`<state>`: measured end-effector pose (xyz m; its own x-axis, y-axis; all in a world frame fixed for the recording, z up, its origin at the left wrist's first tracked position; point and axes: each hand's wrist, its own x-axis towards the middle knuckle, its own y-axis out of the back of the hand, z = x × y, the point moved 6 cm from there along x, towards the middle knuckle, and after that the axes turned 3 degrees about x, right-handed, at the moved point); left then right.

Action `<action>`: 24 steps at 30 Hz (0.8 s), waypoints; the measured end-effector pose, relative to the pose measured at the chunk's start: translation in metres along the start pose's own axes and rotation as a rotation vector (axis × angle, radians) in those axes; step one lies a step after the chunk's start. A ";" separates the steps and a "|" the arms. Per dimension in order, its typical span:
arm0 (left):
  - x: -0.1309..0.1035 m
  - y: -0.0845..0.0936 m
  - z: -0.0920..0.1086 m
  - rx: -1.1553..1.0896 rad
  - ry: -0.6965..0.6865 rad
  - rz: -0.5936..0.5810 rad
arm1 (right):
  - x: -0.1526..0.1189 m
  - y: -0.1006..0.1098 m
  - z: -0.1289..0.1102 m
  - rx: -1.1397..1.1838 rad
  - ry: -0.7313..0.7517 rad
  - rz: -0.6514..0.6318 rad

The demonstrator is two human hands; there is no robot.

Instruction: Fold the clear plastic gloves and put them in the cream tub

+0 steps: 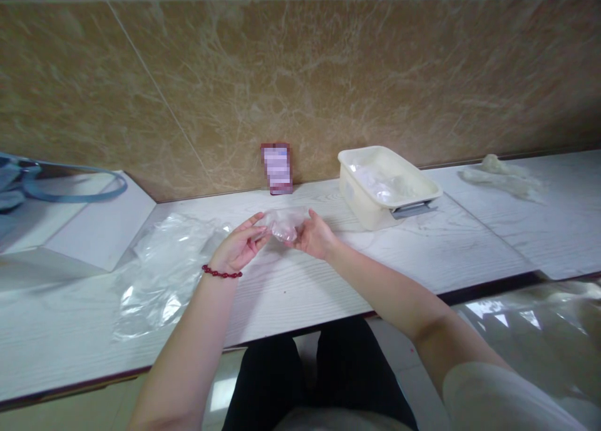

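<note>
Both my hands meet over the middle of the white table. Between them is a small clear plastic bag with something pale inside. My left hand, with a red bead bracelet on its wrist, pinches the bag's left side. My right hand grips its right side. The bag is held just above the tabletop.
A sheet of clear plastic bags lies left of my hands. A cream plastic tub with clear film inside stands at the back right. A small purple box leans on the marble wall. Crumpled plastic lies far right, a blue-handled bag far left.
</note>
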<state>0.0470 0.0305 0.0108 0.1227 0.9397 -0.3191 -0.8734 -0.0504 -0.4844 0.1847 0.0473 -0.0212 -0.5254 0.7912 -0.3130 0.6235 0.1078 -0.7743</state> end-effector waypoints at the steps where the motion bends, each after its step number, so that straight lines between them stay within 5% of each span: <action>1: 0.000 0.000 0.000 0.014 0.005 -0.005 | 0.000 0.001 -0.001 0.002 -0.007 -0.005; 12: -0.002 0.000 -0.002 0.292 0.000 -0.036 | -0.004 0.006 0.001 -0.119 -0.167 0.002; 17: -0.006 -0.004 0.000 0.409 -0.049 -0.117 | 0.000 0.017 -0.001 -0.325 -0.095 0.079; 24: -0.009 -0.003 0.010 0.511 -0.151 -0.133 | -0.004 0.013 -0.004 -0.396 -0.022 -0.041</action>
<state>0.0438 0.0255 0.0231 0.2116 0.9667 -0.1438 -0.9773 0.2074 -0.0435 0.1970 0.0483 -0.0276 -0.5643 0.7687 -0.3010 0.7743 0.3664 -0.5160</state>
